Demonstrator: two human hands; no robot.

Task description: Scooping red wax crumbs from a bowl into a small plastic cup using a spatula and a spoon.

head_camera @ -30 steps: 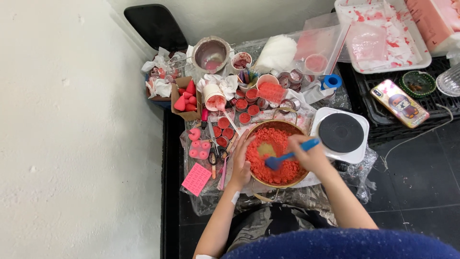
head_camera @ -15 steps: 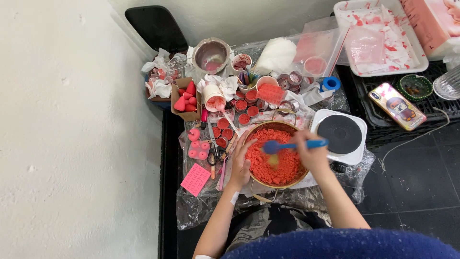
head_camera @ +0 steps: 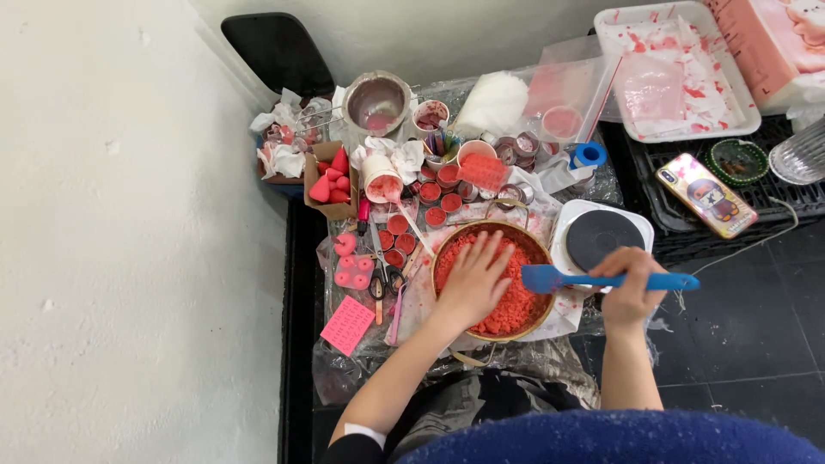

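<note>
Red crumbly wax fills the round bowl [head_camera: 494, 279], and the left hand [head_camera: 473, 283] now lies flat in it, fingers spread and palm pressing down on the crumbs, holding nothing. Half a second ago this hand only steadied the bowl's near rim while the blue spatula [head_camera: 601, 280] stirred inside; now the spatula has come out, and the right hand [head_camera: 632, 288] grips its handle in a closed fist, holding it level with the blade just above the bowl's right edge. Judging by that swap, the stirring has paused and the mix is being felt or packed by hand. Just right of the bowl, under the spatula, sits a small white hot plate [head_camera: 601, 236] with a dark disc. Beyond the left hand stand small round tins [head_camera: 434, 193] filled with red, and a paper cup [head_camera: 382, 176] with a stick. Left of that hand lie a pink mould [head_camera: 354, 271], scissors [head_camera: 378, 279] and a pink card [head_camera: 346, 325]. Farther off sit a metal pot [head_camera: 376, 103], a stained white tray [head_camera: 679, 69] and a phone [head_camera: 706, 194]. The crowded tins leave little room beyond the bowl.
</note>
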